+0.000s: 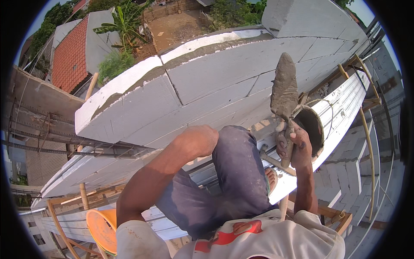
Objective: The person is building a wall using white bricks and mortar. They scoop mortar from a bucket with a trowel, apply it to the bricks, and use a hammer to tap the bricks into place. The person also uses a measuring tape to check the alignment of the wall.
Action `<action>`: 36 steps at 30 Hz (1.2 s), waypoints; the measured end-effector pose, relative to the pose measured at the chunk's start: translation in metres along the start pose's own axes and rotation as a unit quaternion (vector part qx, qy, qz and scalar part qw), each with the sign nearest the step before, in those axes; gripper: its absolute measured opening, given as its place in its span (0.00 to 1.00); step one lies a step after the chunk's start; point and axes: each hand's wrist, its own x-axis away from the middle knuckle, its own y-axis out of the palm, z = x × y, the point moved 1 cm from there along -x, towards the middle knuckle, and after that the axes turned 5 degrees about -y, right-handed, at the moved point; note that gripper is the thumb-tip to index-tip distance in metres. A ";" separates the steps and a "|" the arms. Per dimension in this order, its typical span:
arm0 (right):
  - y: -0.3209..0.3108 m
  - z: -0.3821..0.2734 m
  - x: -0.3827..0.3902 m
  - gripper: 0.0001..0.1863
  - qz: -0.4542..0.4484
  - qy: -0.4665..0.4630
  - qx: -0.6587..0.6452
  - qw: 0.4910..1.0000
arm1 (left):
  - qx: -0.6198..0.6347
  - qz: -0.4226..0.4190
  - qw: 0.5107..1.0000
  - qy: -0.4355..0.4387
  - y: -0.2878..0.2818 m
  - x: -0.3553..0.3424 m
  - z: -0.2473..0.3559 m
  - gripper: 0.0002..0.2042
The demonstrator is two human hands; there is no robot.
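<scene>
My right hand (295, 146) is wrapped round the handle of a trowel (284, 88), held upright with its blade thickly coated in grey mortar. Just behind that hand stands a dark bucket (318, 129), its rim smeared with mortar. My left hand (202, 140) rests against my bent knee in front of the white block wall (207, 82); its fingers are hidden. Grey mortar (207, 51) lies in a rough strip along the wall's top edge. One block (310, 17) stands a course higher at the far right.
I am on a narrow platform of white ribbed planks (340, 108) with wooden poles around it. A hammer-like tool with a wooden handle (280, 166) lies by my foot. An orange bucket (101, 228) is at lower left, and steel bars (64, 146) stick out left of the wall.
</scene>
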 end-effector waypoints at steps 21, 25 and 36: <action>0.352 0.073 -0.040 0.26 -0.259 -0.318 0.546 0.730 | 0.138 -0.120 0.940 0.288 0.044 0.115 0.013 0.11; 0.352 0.055 -0.041 0.25 -0.343 -0.280 0.500 0.744 | 0.137 -0.121 0.930 0.319 0.037 0.129 0.012 0.11; 0.024 -0.003 -0.018 0.22 -0.030 0.071 0.335 0.939 | 0.203 -0.056 0.932 0.295 0.002 0.109 0.004 0.14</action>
